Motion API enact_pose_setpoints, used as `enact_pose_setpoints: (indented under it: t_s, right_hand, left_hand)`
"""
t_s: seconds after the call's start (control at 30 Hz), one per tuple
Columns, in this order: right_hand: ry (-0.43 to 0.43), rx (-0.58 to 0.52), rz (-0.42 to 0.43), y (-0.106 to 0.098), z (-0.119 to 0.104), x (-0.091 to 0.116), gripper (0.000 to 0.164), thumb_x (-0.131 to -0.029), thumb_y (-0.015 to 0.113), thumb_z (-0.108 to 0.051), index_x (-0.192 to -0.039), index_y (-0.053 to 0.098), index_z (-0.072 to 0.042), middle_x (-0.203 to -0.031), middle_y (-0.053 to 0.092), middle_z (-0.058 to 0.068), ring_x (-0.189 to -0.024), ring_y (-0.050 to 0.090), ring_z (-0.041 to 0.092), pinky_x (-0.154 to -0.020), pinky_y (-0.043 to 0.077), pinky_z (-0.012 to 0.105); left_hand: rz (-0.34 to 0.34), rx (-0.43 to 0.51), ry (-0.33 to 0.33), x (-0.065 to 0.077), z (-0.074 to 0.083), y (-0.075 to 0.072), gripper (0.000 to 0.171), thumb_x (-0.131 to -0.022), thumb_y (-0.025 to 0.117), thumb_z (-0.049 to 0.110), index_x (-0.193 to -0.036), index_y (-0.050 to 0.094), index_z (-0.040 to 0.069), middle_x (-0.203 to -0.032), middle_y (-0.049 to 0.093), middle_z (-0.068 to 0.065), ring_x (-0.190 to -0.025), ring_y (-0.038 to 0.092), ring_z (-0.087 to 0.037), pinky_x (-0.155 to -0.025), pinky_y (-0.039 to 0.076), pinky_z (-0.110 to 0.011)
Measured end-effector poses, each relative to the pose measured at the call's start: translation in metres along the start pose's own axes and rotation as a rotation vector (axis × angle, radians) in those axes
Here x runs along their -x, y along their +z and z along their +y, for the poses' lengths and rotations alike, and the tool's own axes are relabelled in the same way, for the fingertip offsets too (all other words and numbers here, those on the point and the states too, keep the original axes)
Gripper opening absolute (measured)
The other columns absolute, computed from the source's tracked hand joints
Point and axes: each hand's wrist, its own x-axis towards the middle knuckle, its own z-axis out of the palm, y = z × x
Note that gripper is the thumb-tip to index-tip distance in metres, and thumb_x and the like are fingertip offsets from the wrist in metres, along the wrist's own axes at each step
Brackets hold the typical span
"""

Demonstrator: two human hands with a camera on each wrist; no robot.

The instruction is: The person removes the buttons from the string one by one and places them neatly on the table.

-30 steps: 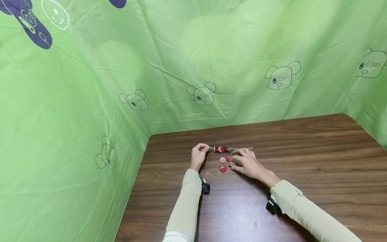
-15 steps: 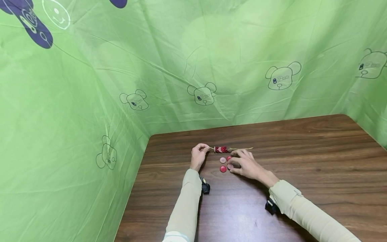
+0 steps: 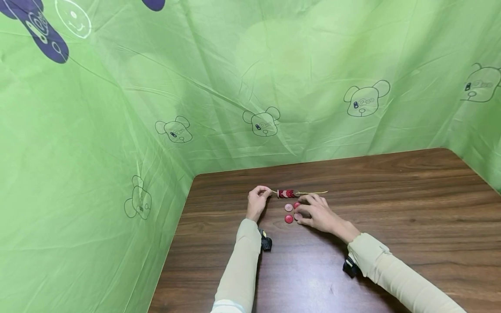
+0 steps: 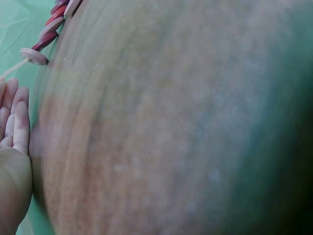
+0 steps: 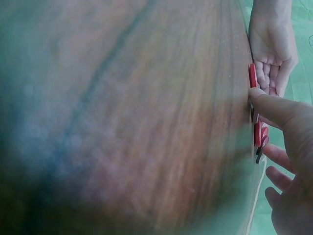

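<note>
- The left hand (image 3: 256, 202) is resting at the left end of a threaded row; its fingers are pinching the pale cord (image 3: 313, 192) just beside the end button.
- The row of threaded buttons (image 3: 287, 194), red and pink, is lying on its side on the brown tabletop (image 3: 391, 208); the cord is running out of both ends, its right tail stretching past the right hand.
- The right hand (image 3: 321, 213) is reaching in from the right; its thumb and forefinger are pinching the edges of a loose pink button (image 3: 298, 216), which is lying on the tabletop; the other fingers are curving apart beyond it.
- A second pink button (image 3: 288, 208) and a red button (image 3: 288, 219) are lying to its left, on the near side of the row; another red button (image 3: 296, 204) is sitting partly hidden behind the right hand's fingers.
- Pale sleeves (image 3: 240, 261) are covering both forearms; green fabric (image 3: 219, 87), printed with bear heads, is hanging behind the tabletop and along its sides.
</note>
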Motion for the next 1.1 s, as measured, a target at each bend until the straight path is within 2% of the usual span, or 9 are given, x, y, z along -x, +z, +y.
enact_pose_setpoints:
  t_s: [0.37, 0.6, 0.8, 1.1]
  right_hand:
    - [-0.002, -0.030, -0.006, -0.002, -0.002, -0.001, 0.029, -0.081, 0.075, -0.032, -0.106, 0.071, -0.019, -0.127, 0.055, 0.014, -0.121, 0.042, 0.033, -0.093, 0.031, 0.053]
    - [0.024, -0.034, 0.073, -0.005, 0.003, -0.007, 0.025, -0.080, 0.076, -0.031, -0.101, 0.072, -0.017, -0.124, 0.058, 0.015, -0.119, 0.044, 0.034, -0.095, 0.031, 0.057]
    - [0.081, -0.023, 0.110, -0.009, 0.007, -0.013, 0.020, -0.080, 0.076, -0.026, -0.097, 0.071, -0.016, -0.123, 0.058, 0.016, -0.119, 0.044, 0.038, -0.094, 0.031, 0.056]
    - [0.158, -0.023, 0.144, -0.004, 0.014, -0.023, 0.024, -0.082, 0.075, -0.025, -0.101, 0.070, -0.012, -0.120, 0.057, 0.015, -0.117, 0.043, 0.038, -0.091, 0.031, 0.056]
  left_hand:
    - [0.002, -0.009, 0.005, 0.000, 0.000, 0.000, 0.006, -0.088, 0.068, 0.014, -0.086, 0.070, 0.009, -0.083, 0.074, -0.006, -0.082, 0.069, -0.022, -0.071, 0.047, -0.022]
    - [0.002, -0.009, 0.010, 0.000, 0.002, 0.000, 0.006, -0.088, 0.068, 0.013, -0.087, 0.070, 0.007, -0.085, 0.074, -0.010, -0.082, 0.069, -0.024, -0.070, 0.047, -0.021]
    - [0.005, -0.015, 0.017, 0.000, 0.002, 0.000, 0.006, -0.088, 0.068, 0.012, -0.087, 0.070, 0.007, -0.085, 0.074, -0.010, -0.082, 0.069, -0.024, -0.069, 0.047, -0.021]
    - [0.002, -0.020, 0.014, 0.000, 0.002, 0.000, 0.005, -0.088, 0.067, 0.012, -0.087, 0.070, 0.008, -0.085, 0.074, -0.009, -0.083, 0.069, -0.024, -0.070, 0.047, -0.021]
